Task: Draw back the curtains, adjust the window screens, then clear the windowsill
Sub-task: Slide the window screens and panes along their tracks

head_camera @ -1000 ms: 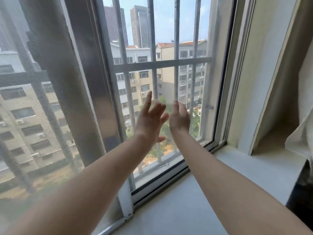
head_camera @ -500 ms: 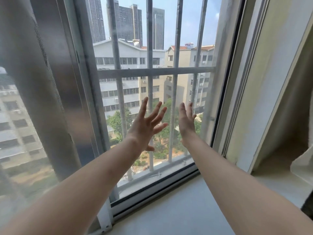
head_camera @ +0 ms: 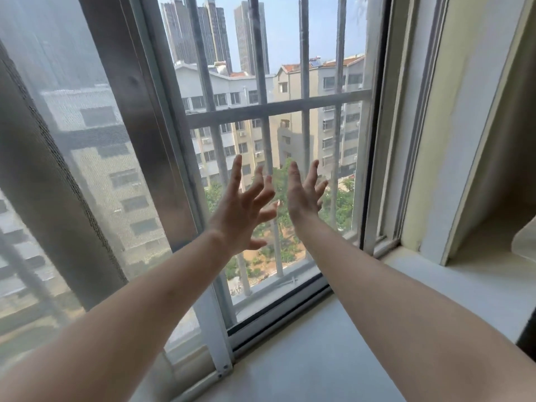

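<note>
Item: my left hand [head_camera: 242, 211]. Fingers spread wide, palm facing the window, holding nothing. It is raised in front of the open section, just right of the screen's upright frame [head_camera: 185, 181].

Item: my right hand [head_camera: 303, 198]. Fingers also splayed, empty, close beside the left without touching it. Whether either palm is pressing on a surface or only hovering, I cannot tell.

Item: window screen [head_camera: 95, 158]. Grey mesh panel, filling the left part of the window; its lower corner piece [head_camera: 222, 364] sits in the track [head_camera: 278, 323] at the sill's edge.

Item: security bars [head_camera: 262, 91]. Outside the opening, vertical with one crossbar; buildings and trees lie beyond.

Item: windowsill [head_camera: 313, 358]. Pale, and bare in the stretch I can see. A light fold at far right [head_camera: 525, 242] may be curtain fabric; too little shows to be sure.

Step in hand, as I judge it: adjusting the screen, with the curtains apparently out of the way and the sill left for last.

Method notes:
- Push on the rigid frame, never on the mesh, which would likely bow or tear.
- Set one hand high and one low on the upright so that the panel travels square and does not jam.
- Slide steadily along the track; if it sticks, ease back, not harder.
- Keep fingers clear of the closing edge near the right jamb [head_camera: 374, 140].
</note>
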A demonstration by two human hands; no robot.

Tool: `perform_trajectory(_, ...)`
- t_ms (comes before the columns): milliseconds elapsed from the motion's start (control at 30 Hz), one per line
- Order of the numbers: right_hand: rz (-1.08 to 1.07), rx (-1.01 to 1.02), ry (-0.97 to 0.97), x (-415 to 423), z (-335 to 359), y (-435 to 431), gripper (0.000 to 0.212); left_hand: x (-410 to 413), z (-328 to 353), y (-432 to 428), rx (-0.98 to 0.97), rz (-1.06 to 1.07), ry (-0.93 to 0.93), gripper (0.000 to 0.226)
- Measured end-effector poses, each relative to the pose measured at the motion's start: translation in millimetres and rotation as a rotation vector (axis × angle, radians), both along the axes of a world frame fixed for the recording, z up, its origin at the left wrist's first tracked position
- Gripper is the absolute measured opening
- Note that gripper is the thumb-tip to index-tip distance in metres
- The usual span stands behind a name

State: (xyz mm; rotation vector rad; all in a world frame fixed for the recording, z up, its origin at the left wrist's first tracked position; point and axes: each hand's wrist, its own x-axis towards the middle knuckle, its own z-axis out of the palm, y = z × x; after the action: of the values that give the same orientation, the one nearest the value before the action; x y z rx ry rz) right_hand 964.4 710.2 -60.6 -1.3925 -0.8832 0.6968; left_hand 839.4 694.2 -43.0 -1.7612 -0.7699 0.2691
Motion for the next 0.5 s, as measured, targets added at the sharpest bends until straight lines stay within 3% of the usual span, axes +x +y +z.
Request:
perform_trajectory(233, 0.003, 0.023, 0.035, -24.7, -5.7, -9.8, 0.062, -9.8, 3.8, -1.9, 0.165, -0.074, 0.081, 0.08)
perform_trajectory(467, -0.27, 0.063, 0.058, 37.4, 7.9, -4.7, 0.045, 36.1, 7.6, 13.6, 0.005, -0.145, 0.04, 0.067)
perform_trajectory(500, -0.286, 0.068, 0.045, 49.8, 11.2, 0.9, 0.051, 44.2, 8.5, 17.2, 0.01, -0.163, 0.038, 0.065)
